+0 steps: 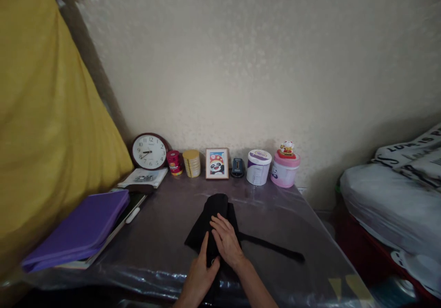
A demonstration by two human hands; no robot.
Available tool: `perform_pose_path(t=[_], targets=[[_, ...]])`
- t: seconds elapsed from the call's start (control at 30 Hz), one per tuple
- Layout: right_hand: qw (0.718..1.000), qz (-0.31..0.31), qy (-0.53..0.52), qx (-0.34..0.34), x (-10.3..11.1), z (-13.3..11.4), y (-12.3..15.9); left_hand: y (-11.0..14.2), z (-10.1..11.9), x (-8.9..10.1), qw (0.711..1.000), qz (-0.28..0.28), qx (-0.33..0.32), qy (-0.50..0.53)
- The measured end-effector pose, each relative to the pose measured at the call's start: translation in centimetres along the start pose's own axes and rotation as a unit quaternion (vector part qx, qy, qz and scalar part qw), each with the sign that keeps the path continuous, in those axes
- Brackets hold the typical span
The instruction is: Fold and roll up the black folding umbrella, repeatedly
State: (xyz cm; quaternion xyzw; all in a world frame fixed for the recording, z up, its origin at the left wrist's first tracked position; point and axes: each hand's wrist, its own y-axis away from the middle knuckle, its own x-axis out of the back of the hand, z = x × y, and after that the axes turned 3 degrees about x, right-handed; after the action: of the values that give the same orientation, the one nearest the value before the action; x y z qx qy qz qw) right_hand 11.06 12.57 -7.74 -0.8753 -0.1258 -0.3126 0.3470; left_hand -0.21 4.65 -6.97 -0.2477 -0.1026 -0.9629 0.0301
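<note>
A black folded fabric piece (203,223) lies near the front middle of the table, and a long black strap (272,246) runs from it to the right. My right hand (225,241) rests flat on the fabric, fingers stretched out. Beside it, my left hand (201,271) touches the lower part of the fabric with index finger and thumb apart; its other fingers are hidden. A small round shiny spot shows by the left thumb, too small to name. The hands cover part of the fabric, so its exact kind is unclear.
Along the wall stand a clock (149,152), a red tin (174,163), a yellow-lidded container (192,165), a framed panda picture (217,165) and two round tubs, white (258,168) and pink (284,172). A purple folder (79,227) lies left. The plastic-covered table's (165,234) right edge drops off.
</note>
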Motion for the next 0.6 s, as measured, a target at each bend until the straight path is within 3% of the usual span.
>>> perform_pose_path(t=[0.2,0.33,0.5,0.6], targets=[[0.995,-0.067,0.077,-0.013,-1.0,3.0,-4.7,-0.4,-0.3,-0.5,1.0,-0.001,0.023,-0.018],[0.989,-0.066,0.126,-0.029,-1.0,5.3,-7.4,-0.3,-0.1,-0.4,0.998,-0.004,0.036,-0.045],[0.963,0.052,0.197,-0.178,-0.5,6.3,-7.3,-0.5,0.4,-0.4,0.993,-0.023,0.036,-0.113],[0.95,0.055,0.163,-0.26,-0.7,5.3,-5.4,-0.6,0.9,-0.5,0.983,-0.04,0.033,-0.178]])
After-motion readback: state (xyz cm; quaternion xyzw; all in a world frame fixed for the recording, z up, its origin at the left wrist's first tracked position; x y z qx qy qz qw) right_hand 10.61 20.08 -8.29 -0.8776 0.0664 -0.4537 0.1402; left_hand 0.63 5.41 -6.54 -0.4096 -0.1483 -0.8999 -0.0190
